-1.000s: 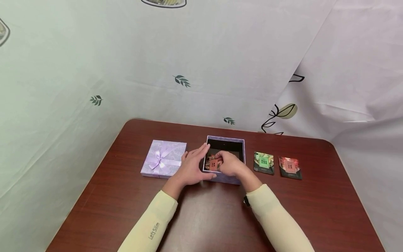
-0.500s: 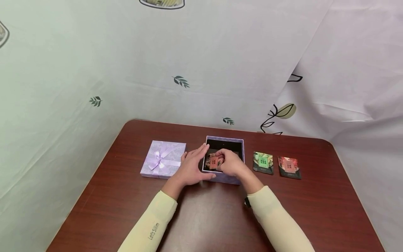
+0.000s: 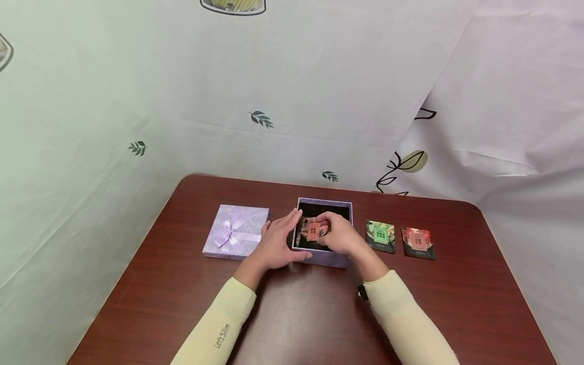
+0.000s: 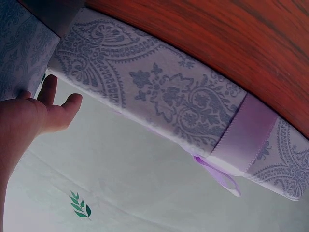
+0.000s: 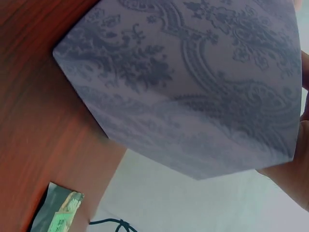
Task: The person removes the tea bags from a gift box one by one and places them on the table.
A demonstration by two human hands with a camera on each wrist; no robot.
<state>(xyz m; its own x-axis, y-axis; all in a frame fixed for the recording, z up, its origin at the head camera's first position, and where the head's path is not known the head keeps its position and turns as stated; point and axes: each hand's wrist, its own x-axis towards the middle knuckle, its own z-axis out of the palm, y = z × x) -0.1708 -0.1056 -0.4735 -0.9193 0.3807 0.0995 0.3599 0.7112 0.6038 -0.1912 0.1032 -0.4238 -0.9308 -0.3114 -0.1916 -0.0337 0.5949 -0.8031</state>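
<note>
My right grip (image 3: 336, 234) is squeezed small, pinching the right side of a thin, flat, dark packet with an orange-red label (image 3: 313, 229). This packet is in the near left part of a purple patterned box (image 3: 326, 259) with a black inside; I can't tell if it touches the bottom. I think I pinch just one side so the rest fits between the walls. Its label faces up, and the label's long way runs away from me; my fingers hide too much to be sure about the whole packet. My left grip (image 3: 277, 247) is spread wide at the box's near left corner, I guess so the box won't slide. Farther left, on the dark red worktop (image 3: 301, 309), sits a pale purple lid (image 3: 248, 223) with a ribbon bow (image 3: 228, 233). Right of the box lie a green-labelled packet (image 3: 380, 236) and a red-labelled packet (image 3: 418, 243), maybe for easy reach.
</note>
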